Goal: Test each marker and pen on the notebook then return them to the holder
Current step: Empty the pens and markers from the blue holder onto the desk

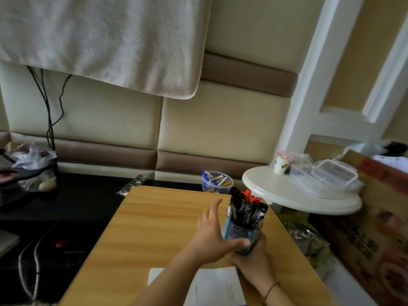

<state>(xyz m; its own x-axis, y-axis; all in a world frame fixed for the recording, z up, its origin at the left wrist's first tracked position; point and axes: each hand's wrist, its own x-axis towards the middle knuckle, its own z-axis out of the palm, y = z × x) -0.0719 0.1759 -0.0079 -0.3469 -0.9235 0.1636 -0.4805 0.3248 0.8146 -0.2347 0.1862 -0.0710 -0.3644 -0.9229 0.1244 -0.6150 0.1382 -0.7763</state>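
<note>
A blue-rimmed holder (240, 234) packed with pens and markers (247, 209) stands on the wooden surface (154, 228), gripped at its base by the right hand (254, 259). The left hand (212, 237), fingers spread wide, touches its side; the notebook (216, 286) lies nearer.

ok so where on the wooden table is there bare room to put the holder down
The wooden table is bare across its left and far parts, between the left hand and the far edge. Nearer, the notebook and both forearms fill the middle. The holder, gripped low by the right hand, crowds the right edge.
</note>
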